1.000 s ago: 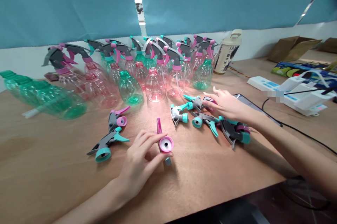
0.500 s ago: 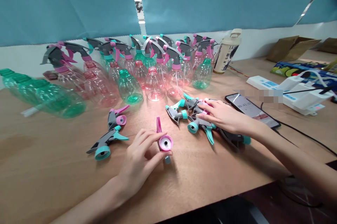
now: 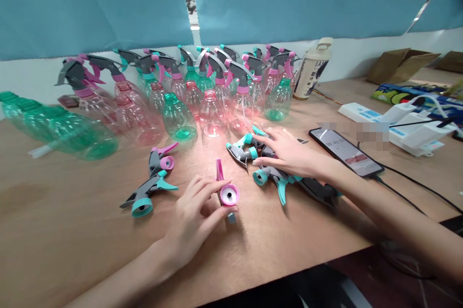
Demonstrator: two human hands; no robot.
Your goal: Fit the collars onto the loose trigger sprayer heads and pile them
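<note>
My left hand [image 3: 191, 214] pinches a spray trigger head [image 3: 229, 194] between thumb and fingers. Its pink collar faces up toward me, with a dark hole at the centre. My right hand [image 3: 285, 151] reaches palm down over a pile of trigger heads, its fingers stretched out and apart and hiding part of the pile. Around it lie a grey and teal trigger head [image 3: 238, 153] and another with a teal collar [image 3: 265, 175]. To the left of my left hand rest a teal-collared trigger head [image 3: 142, 207] and a pink-collared one [image 3: 161, 161].
Several pink and green bottles stand behind, some capped with trigger heads and some uncapped, like the green bottle [image 3: 179, 122]. Green bottles [image 3: 83, 134] lean at the left. On the right are a phone [image 3: 349, 154], a power strip [image 3: 401, 127], cables and a tumbler [image 3: 313, 69].
My right hand has moved slightly left over the pile, and the trigger heads beneath it have shifted a little. My left hand holds its trigger head in nearly the same place.
</note>
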